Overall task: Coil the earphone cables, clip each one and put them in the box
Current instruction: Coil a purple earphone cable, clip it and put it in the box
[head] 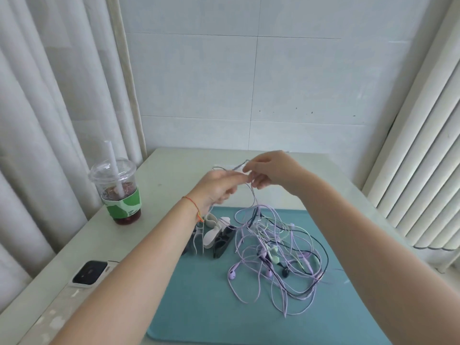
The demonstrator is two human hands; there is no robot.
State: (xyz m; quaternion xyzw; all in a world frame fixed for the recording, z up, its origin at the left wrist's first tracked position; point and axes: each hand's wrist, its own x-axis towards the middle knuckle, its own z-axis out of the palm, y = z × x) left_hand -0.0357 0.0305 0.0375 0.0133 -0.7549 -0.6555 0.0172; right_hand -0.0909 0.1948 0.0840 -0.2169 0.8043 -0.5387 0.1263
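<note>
- Earphone cables: a loose tangle of lilac, pale green and black strands lying on the teal mat, right of centre; several earbuds show within the heap
- Lifted strand: one lilac cable rises from the tangle to both hands above the far edge of the mat
- Left hand: raised, fingers curled, pinching the upper run of the lifted strand
- Right hand: raised just beside the left, fingertips pinching the same strand at its top
- Handling, judged: very light, thin and limp; no stiffness to hold a coil unaided; likely to snag on neighbouring strands when drawn out; buds and plug are the firmest places to take hold
- Clips: a small cluster of white and black pieces on the mat's left edge, untouched
- Box: not made out in this view
- Bench: pale top; carries a lidded drink cup and a phone at left
</note>
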